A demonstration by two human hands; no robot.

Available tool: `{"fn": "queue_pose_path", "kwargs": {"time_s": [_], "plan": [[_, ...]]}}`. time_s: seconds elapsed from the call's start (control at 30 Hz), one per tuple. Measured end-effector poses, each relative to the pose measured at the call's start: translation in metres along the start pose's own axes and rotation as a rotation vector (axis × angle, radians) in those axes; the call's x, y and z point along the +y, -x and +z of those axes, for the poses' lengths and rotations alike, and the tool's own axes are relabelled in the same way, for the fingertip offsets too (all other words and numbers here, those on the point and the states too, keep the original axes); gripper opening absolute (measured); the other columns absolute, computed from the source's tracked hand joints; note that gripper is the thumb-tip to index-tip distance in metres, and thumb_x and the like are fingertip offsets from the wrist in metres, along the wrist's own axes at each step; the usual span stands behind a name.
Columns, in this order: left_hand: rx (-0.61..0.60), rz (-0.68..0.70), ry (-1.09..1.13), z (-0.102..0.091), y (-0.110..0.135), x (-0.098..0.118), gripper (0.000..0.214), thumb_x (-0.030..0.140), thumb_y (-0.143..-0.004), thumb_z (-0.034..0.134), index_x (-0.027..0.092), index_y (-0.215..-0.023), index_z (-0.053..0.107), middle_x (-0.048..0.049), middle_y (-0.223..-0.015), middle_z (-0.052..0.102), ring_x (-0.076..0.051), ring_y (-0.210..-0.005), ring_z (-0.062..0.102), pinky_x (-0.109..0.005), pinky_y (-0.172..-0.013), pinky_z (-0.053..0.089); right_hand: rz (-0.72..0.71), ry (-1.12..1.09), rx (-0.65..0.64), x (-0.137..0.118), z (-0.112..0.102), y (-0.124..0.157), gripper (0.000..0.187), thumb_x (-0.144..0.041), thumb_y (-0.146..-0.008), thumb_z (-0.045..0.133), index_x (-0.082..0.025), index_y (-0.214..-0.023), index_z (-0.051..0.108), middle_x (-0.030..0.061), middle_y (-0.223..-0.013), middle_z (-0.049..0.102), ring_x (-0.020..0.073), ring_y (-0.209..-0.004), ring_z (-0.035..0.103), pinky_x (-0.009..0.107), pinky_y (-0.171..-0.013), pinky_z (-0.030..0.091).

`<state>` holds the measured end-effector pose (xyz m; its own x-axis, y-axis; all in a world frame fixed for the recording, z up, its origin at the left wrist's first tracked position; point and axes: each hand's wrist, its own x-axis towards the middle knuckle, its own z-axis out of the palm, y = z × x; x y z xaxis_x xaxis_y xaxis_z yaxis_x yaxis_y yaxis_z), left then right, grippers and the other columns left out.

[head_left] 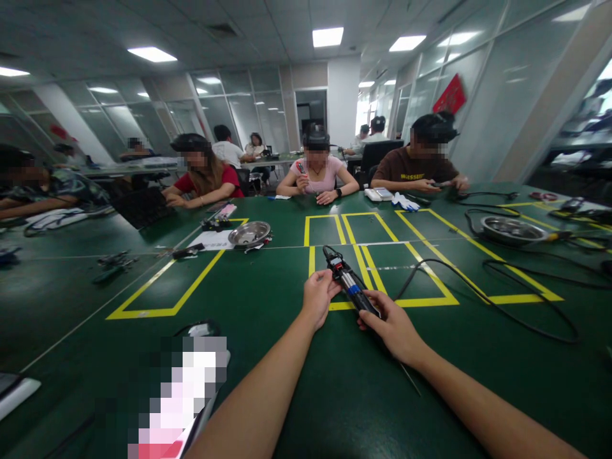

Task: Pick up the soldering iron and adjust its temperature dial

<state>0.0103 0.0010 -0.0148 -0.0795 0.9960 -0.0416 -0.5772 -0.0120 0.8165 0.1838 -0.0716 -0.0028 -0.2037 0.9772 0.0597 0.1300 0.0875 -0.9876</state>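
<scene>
My right hand [389, 322] is wrapped round the lower part of a long black device [352, 288] with silver tubes, a blue band and a red part near its far end. My left hand [319, 294] is closed, its fingertips pinching at the left side of the device's far end. A black loop of cable sticks out at that end. Below my right hand a thin metal rod [411, 380] points down toward me; what it joins is hidden. The device is tilted, its far end to the left, above yellow tape rectangles.
A metal bowl [249, 234] stands at the left on paper, another bowl [512, 229] at the right. Black cable [478, 290] curls across the right side. Loose parts [112, 264] lie at the left. A blurred-out object [186, 389] is near my left forearm. Several people sit across the green table [268, 287].
</scene>
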Motion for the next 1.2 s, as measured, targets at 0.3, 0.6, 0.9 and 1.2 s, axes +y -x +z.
{"fn": "queue_pose_path", "kwargs": {"time_s": [0.3, 0.6, 0.9, 1.2], "plan": [[-0.025, -0.035, 0.028, -0.0015, 0.001, 0.0056, 0.021, 0.025, -0.084, 0.068, 0.015, -0.091, 0.051, -0.0134, -0.096, 0.072, -0.023, -0.088, 0.072, -0.043, -0.088, 0.055, 0.023, -0.016, -0.007, -0.0036, 0.0015, 0.0018, 0.051, -0.039, -0.084, 0.064, -0.018, -0.128, 0.049, 0.007, -0.106, 0.067, 0.0194, -0.081, 0.069, 0.035, -0.077, 0.056], [-0.068, -0.054, 0.037, -0.0016, 0.0016, 0.0079, 0.022, 0.025, -0.083, 0.069, 0.015, -0.092, 0.052, -0.0148, -0.1, 0.071, -0.024, -0.091, 0.071, -0.044, -0.089, 0.054, 0.069, -0.025, -0.001, -0.0038, 0.003, 0.0007, 0.05, -0.041, -0.083, 0.064, -0.021, -0.127, 0.051, 0.0069, -0.103, 0.068, 0.0211, -0.082, 0.068, 0.037, -0.077, 0.057], [-0.105, -0.065, 0.109, -0.0074, 0.0018, 0.0104, 0.018, 0.02, -0.081, 0.068, 0.013, -0.094, 0.057, -0.014, -0.101, 0.071, -0.024, -0.094, 0.071, -0.046, -0.093, 0.051, 0.067, -0.198, -0.046, -0.0045, 0.0006, -0.0015, 0.053, -0.04, -0.08, 0.068, -0.017, -0.124, 0.05, 0.0077, -0.102, 0.066, 0.0189, -0.08, 0.068, 0.037, -0.077, 0.056], [-0.083, -0.057, 0.068, -0.0037, -0.0066, 0.0075, 0.015, 0.022, -0.083, 0.064, 0.013, -0.092, 0.056, -0.0124, -0.094, 0.072, -0.023, -0.086, 0.071, -0.045, -0.087, 0.054, 0.054, -0.222, -0.004, 0.0011, 0.0037, -0.0038, 0.055, -0.038, -0.077, 0.07, -0.017, -0.124, 0.05, 0.0067, -0.1, 0.066, 0.0179, -0.078, 0.068, 0.037, -0.074, 0.058]]}}
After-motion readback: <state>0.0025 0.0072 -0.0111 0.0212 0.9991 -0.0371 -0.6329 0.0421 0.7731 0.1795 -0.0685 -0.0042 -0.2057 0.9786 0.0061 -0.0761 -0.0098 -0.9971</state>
